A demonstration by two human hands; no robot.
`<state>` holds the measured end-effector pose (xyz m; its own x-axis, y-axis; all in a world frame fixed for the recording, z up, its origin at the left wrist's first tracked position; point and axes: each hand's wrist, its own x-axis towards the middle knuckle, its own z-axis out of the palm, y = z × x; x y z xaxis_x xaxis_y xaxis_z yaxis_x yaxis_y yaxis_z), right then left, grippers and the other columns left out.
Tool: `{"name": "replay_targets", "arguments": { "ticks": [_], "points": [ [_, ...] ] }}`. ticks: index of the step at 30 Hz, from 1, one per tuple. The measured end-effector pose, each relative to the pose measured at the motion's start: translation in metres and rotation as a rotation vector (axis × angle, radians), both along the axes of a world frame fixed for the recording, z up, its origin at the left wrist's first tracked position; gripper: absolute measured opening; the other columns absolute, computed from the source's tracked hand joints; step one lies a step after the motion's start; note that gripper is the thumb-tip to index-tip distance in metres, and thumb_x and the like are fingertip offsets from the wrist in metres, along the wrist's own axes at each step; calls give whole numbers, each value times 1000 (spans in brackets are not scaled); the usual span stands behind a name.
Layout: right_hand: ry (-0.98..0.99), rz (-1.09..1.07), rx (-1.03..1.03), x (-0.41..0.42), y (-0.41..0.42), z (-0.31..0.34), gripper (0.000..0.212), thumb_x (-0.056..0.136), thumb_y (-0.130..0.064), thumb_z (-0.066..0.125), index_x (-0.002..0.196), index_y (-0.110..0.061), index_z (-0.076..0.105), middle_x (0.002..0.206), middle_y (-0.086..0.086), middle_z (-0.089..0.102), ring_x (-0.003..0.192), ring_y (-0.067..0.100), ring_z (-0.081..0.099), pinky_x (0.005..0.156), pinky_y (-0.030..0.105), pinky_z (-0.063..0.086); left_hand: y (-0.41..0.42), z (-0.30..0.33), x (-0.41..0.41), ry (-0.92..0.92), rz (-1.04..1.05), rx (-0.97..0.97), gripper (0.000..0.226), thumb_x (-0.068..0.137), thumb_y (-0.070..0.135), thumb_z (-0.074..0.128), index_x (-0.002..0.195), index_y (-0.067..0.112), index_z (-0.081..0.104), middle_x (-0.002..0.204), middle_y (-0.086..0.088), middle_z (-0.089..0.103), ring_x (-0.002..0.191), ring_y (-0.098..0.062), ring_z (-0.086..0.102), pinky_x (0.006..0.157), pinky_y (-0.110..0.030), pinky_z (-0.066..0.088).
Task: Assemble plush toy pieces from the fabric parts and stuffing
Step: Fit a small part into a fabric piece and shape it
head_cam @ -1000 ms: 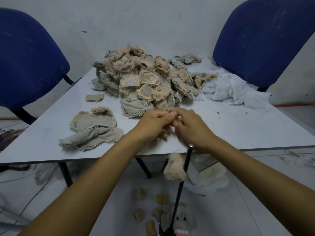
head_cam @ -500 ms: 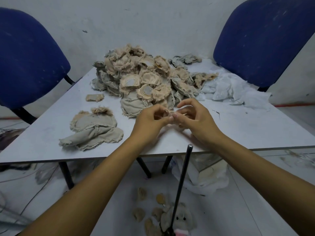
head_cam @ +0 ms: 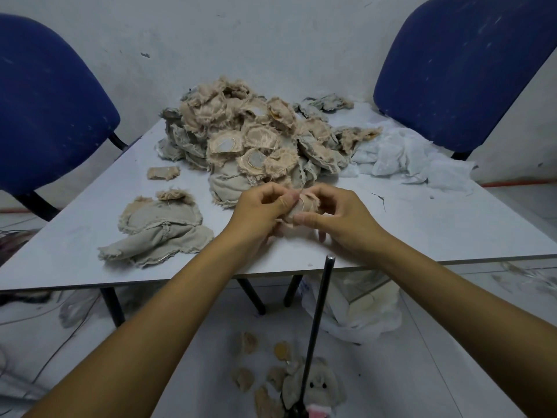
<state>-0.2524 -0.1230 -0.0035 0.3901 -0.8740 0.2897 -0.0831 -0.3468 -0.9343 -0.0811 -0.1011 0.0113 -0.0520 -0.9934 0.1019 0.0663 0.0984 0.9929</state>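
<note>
Both hands meet over the near middle of the white table (head_cam: 422,230). My left hand (head_cam: 259,212) and my right hand (head_cam: 337,218) pinch one small beige fabric piece (head_cam: 303,206) between thumbs and fingers, just above the tabletop. Behind them lies a big heap of beige and grey fabric parts (head_cam: 253,140). A flat grey sewn piece (head_cam: 159,227) with frayed edges rests at the left, with a small beige scrap (head_cam: 163,172) beyond it. White stuffing material (head_cam: 401,155) is spread at the back right.
Two blue chairs stand at the table's far corners, one left (head_cam: 45,107) and one right (head_cam: 458,67). A black rod (head_cam: 316,327) rises from the floor by the near edge. On the floor lie small beige pieces (head_cam: 250,375), a plush toy (head_cam: 319,390) and a white bag (head_cam: 361,312).
A fluffy beige piece seen below the table edge a second ago is gone from view. My hands now work a small beige fabric piece between them, slightly farther onto the table.
</note>
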Motion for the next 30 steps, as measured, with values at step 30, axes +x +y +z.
{"name": "replay_targets", "arguments": {
  "ticks": [30],
  "points": [
    [-425, 306, 491, 8, 4, 14, 7, 86, -21, 71, 80, -19, 73, 68, -2, 62, 72, 10, 64, 71, 28, 55, 6, 12, 0, 426, -220, 347, 27, 79, 33, 67, 92, 9, 64, 74, -4, 56, 63, -8, 43, 39, -15, 23]
  ]
}}
